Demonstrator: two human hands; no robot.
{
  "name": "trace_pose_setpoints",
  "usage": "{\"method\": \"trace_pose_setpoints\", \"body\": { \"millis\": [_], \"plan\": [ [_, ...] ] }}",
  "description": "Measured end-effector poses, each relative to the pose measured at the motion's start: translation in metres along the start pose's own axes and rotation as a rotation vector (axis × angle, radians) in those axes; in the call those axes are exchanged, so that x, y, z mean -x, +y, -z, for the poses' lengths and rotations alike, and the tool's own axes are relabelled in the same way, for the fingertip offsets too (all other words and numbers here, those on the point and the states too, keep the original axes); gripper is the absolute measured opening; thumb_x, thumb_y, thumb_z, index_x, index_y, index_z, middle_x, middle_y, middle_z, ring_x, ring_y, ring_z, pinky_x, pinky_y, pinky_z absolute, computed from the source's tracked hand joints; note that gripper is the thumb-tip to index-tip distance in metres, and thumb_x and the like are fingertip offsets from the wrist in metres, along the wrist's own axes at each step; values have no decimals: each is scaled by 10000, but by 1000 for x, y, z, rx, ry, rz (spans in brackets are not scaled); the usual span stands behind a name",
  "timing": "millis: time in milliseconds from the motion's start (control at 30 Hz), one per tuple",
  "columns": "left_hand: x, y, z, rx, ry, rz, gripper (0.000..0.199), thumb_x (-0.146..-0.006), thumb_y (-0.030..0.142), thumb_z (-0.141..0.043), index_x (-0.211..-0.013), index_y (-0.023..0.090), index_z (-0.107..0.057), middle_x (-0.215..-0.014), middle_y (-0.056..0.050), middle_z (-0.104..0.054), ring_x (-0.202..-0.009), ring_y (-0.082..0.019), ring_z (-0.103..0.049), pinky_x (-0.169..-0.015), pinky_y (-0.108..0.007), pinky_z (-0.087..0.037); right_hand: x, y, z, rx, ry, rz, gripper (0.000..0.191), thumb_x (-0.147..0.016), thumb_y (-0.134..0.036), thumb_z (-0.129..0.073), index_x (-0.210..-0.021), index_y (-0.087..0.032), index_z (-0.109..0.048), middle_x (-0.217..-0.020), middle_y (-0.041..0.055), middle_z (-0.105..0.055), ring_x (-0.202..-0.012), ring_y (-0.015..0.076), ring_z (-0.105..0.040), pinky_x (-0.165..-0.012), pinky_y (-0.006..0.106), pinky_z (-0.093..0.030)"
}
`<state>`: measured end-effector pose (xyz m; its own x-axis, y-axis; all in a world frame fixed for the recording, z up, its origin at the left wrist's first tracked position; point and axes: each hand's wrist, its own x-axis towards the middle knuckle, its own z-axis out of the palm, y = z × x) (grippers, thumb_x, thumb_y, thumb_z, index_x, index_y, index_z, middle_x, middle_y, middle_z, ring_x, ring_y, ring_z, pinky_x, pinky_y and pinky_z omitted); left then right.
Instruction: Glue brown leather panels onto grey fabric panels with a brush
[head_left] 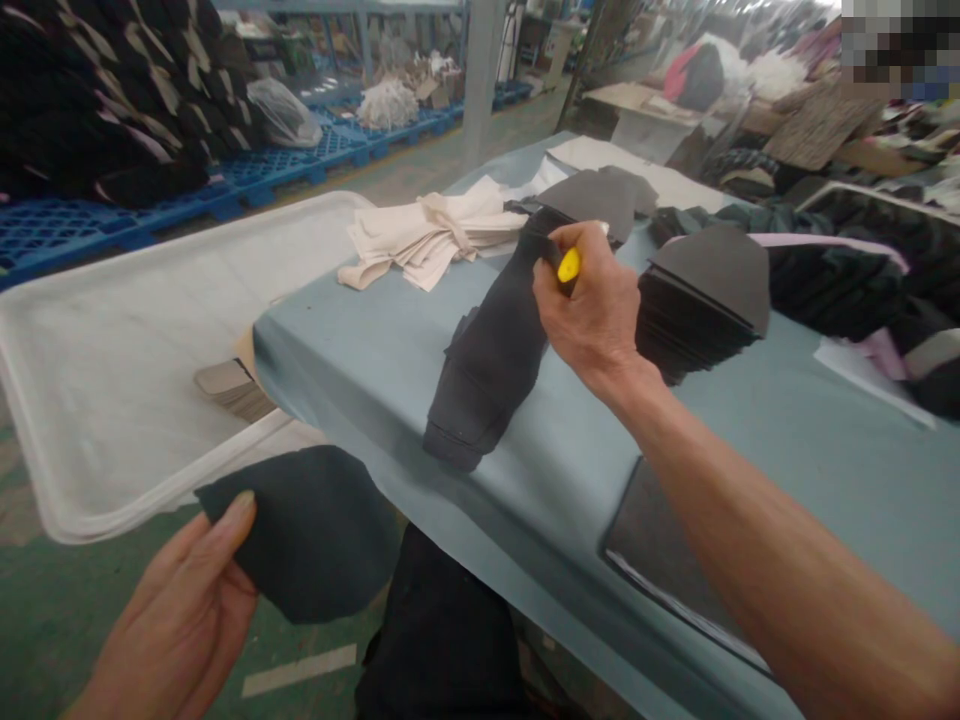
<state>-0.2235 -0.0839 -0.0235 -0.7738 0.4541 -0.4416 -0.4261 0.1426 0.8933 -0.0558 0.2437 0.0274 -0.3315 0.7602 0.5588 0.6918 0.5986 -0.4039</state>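
Note:
My left hand (199, 590) pinches the edge of a dark fabric piece (319, 535) with rounded sides, held up off the table's near left edge. Over the table, my right hand (592, 310) is closed round a yellow tool (569, 265); only its bright end shows, so its kind is hidden. Beneath the right hand runs an overlapping row of dark fabric pieces (487, 375), and the fingers are at its far part. A thick stack of dark cut pieces (709, 285) stands just right of that hand. Whether the right fingers also grip fabric cannot be told.
A blue-grey sheet covers the table (360, 370). Tied cream strips (442, 230) lie at its far left. A dark flat board (675, 560) is under my right forearm. Left of the table stands a white plastic tub (150, 310); blue pallets (262, 170) hold dark bundles behind it.

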Motion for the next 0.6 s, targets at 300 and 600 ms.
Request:
{"method": "trace_pose_setpoints", "body": {
  "millis": [300, 600],
  "plan": [
    [14, 2, -9, 152, -3, 111, 520, -429, 314, -1072, -872, 235, -810, -1222, -16, -842, -1294, -361, -730, -935, -309, -714, -40, -2, -5, -118, 181, 25, 226, -950, -146, -526, -1143, -262, -513, -1036, 46, -654, -993, 244, -710, -924, 421, -552],
    [21, -5, -13, 168, 22, 129, 607, -411, 534, -1079, -857, 225, -806, -1083, -48, -847, -1183, -329, -770, -879, -283, -712, 58, -13, 25, 103, 354, -265, 127, -947, -289, -575, -1070, -261, -557, -901, 33, -706, -812, 267, -724, -788, 415, -534]
  ]
}}
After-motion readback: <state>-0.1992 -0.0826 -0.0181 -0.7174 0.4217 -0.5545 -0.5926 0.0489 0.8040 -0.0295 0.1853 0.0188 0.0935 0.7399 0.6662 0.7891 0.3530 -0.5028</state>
